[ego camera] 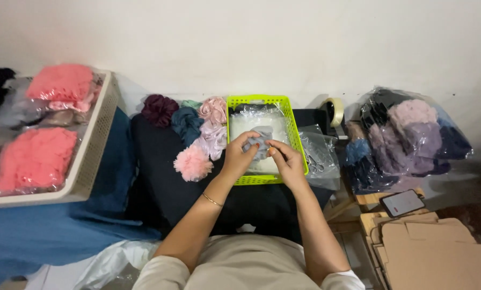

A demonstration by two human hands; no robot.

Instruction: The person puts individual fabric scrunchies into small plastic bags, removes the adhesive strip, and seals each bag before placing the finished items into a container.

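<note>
A blue cloth covered the left of the scene, and on it stood a large beige basket holding bagged pink scrunchies. At the right lay a big clear bag of purple and dark scrunchies, with flat cardboard boxes near it and a phone on them. In the middle, on a dark cloth, sat a lime-green tray lined with clear plastic. Left of it lay loose scrunchies (maroon, teal, pink). Over the tray, the left hand and right hand both pinched a grey scrunchie between fingers and thumbs. A tape roll stood far right of the tray.
</note>
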